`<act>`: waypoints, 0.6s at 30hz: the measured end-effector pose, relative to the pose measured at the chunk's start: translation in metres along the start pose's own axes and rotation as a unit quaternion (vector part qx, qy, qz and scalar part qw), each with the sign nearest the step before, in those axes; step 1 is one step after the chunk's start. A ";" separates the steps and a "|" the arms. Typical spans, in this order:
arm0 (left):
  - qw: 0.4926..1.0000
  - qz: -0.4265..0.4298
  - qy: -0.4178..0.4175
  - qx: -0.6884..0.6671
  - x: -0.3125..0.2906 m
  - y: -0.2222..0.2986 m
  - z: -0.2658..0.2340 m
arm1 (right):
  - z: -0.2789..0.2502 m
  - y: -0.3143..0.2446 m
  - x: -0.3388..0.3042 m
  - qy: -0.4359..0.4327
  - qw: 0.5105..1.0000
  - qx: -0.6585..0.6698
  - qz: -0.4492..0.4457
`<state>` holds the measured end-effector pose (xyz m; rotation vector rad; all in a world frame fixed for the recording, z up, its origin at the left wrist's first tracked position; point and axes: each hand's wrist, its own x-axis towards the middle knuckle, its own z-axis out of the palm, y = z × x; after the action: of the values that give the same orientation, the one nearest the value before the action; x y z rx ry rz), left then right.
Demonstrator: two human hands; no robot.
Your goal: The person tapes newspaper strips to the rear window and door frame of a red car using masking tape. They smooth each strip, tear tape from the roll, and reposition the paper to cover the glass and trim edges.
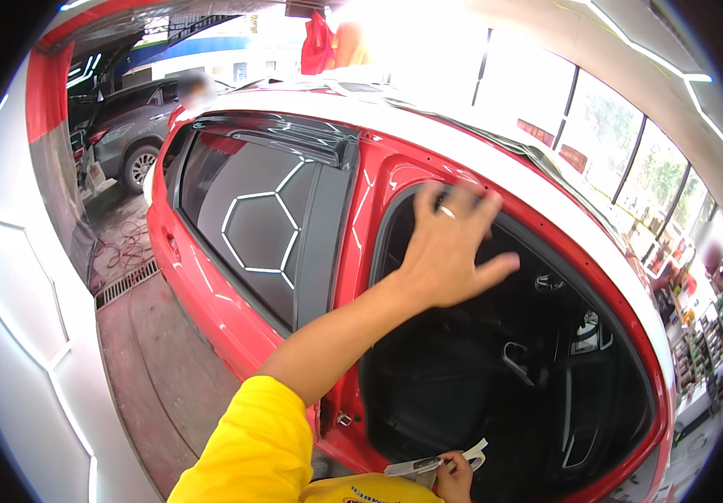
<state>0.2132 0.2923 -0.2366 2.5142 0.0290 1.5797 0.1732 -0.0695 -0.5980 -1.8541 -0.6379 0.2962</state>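
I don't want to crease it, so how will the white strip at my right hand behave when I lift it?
The white strip probably flexes easily, since it curves beside your right hand. It looks thin and narrow, so it's likely light for its size. Whether it's sticky or slippery, I can't tell.

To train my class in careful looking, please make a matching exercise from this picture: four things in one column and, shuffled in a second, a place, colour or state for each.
Things:
1. Left grip
2. Right grip
3. Left sleeve
4. Background vehicle

Descriptions:
A. Grey
B. Holding a pale strip
C. Yellow
D. Spread wide in front of the door opening

Pairs: 1-D; 2-B; 3-C; 4-A
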 end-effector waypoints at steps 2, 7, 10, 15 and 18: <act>0.987 0.089 0.096 -0.093 -0.008 -0.008 -0.011 | 0.000 -0.013 0.005 0.009 1.000 -0.008 -0.025; 0.954 -0.256 0.079 0.134 0.034 -0.092 -0.012 | -0.003 0.017 0.000 0.015 0.995 -0.074 -0.060; 0.947 -0.294 0.084 0.099 0.058 -0.096 0.006 | -0.004 0.006 -0.002 -0.007 1.000 -0.027 -0.005; 0.955 -0.271 0.118 0.012 0.062 -0.013 0.059 | -0.008 0.026 -0.004 0.001 1.000 0.006 0.015; 0.997 -0.075 0.009 -0.036 0.017 0.076 0.069 | -0.011 0.016 -0.004 0.006 1.000 -0.003 -0.006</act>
<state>0.2771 0.2096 -0.2389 2.3836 0.1561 1.5160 0.1802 -0.0844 -0.6086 -1.8552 -0.6413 0.2765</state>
